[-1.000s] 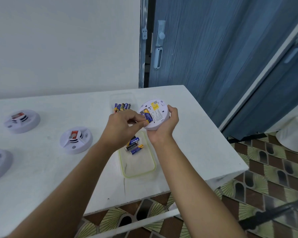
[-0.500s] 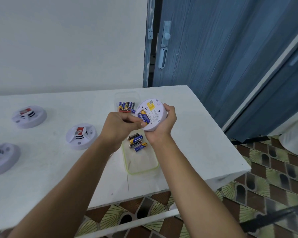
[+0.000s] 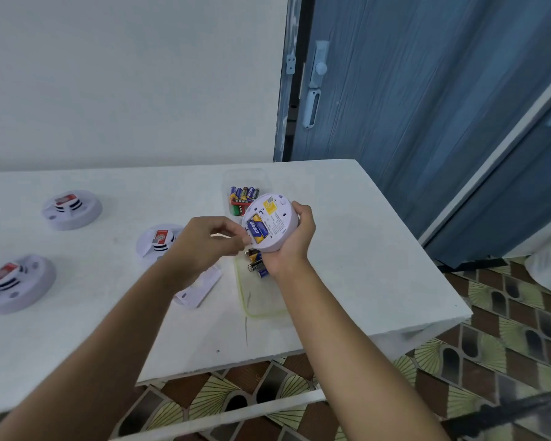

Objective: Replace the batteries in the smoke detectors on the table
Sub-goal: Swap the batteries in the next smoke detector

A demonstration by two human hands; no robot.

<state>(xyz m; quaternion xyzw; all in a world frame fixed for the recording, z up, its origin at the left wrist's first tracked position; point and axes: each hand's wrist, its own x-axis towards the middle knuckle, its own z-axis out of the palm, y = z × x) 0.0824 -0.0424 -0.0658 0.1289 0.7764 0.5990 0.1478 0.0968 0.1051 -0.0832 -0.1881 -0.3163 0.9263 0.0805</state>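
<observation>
Table (image 3: 363, 249) left: three detectors (image 3: 72, 210), apart.
Held detector (image 3: 272, 222): in right hand (image 3: 295, 246), above tray's far end.
Tray (image 3: 261, 297): near edge, cells (image 3: 255, 264) on it.
Box (image 3: 245, 179): behind tray, batteries (image 3: 244, 198) inside.
Cover (image 3: 198, 289): left of tray.

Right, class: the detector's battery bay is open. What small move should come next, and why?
Probably press the blue battery flat with the left hand, which touches the bay's edge of the detector gripped by the right hand. What looks like the white cover lies on the table, not yet fitted.
</observation>
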